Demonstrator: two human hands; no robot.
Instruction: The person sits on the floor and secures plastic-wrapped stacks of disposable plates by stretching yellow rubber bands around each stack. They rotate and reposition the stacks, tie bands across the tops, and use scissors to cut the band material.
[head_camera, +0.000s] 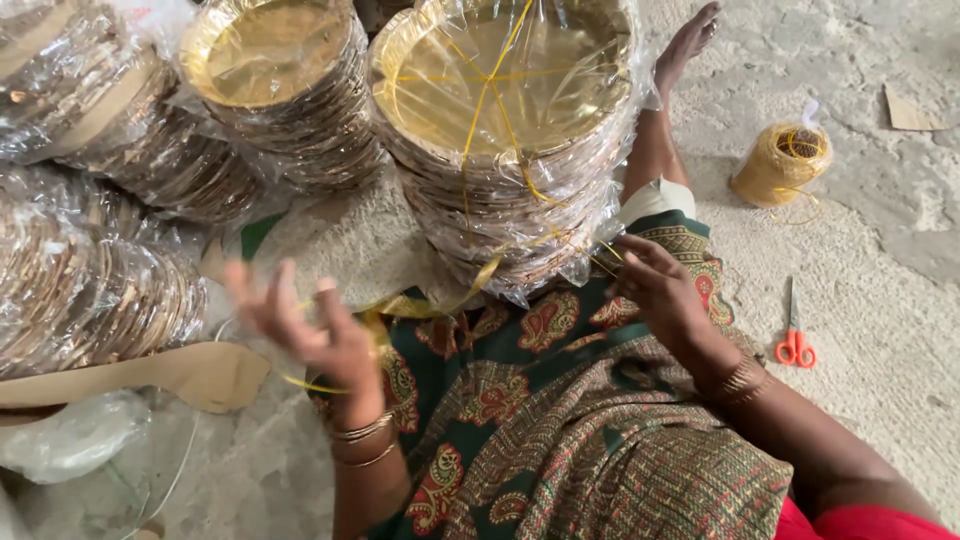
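Wrapped stack of golden plates (505, 130) upright at far centre; yellow strap (495, 100) crossing top, trailing near-left. Right hand (660, 290) nearer, fingers pinching strap; left hand (310, 335) blurred, fingers spread.

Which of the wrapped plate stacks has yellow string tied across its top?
The stack nearest the right hand, the stack in front of the lap: yellow strands cross its top plate. The other stacks show none.
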